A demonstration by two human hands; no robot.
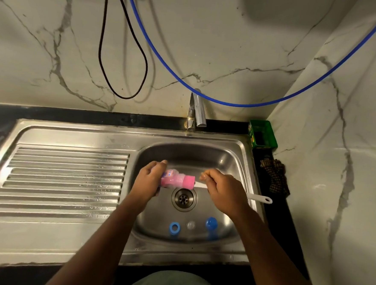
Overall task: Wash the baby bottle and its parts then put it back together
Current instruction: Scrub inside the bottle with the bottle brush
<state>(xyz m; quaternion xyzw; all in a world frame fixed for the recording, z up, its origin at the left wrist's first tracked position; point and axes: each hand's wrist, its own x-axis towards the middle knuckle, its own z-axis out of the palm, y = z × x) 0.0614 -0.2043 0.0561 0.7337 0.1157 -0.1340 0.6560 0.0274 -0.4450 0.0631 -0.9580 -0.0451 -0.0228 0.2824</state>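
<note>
Below two hands, three loose parts lie in one sink.

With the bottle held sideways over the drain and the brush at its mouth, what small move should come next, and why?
Probably push the white brush deeper into the pink bottle. The left hand has its grip on the bottle's base, and the right hand holds the brush handle, its head just inside the opening.

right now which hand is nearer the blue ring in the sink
Left. The left hand, holding the bottle, is up and slightly left of the blue ring; the right hand is farther, up and to its right.
</note>
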